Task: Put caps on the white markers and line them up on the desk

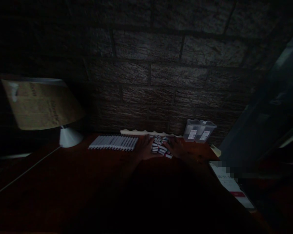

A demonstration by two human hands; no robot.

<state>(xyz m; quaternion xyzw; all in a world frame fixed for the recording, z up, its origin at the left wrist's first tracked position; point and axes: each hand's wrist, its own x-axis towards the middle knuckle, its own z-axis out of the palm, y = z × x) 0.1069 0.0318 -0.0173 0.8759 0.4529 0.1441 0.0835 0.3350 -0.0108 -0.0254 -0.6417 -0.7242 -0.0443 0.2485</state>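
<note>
The scene is very dark. My left hand (145, 148) and my right hand (177, 148) rest on a reddish table (63, 182), one on each side of a loose pile of small white caps or short cylinders (160, 146). Both hands touch the edges of the pile. The fingers are dim and I cannot make out whether they are spread or curled. Left of my left hand lies a neat row of several white pens or markers (113, 143), side by side.
Two clear plastic containers with labels (199, 131) stand behind the pile by the brick wall (161, 71). A lamp with a tan shade (42, 105) is at the left. A white paper (230, 185) lies at the table's right edge.
</note>
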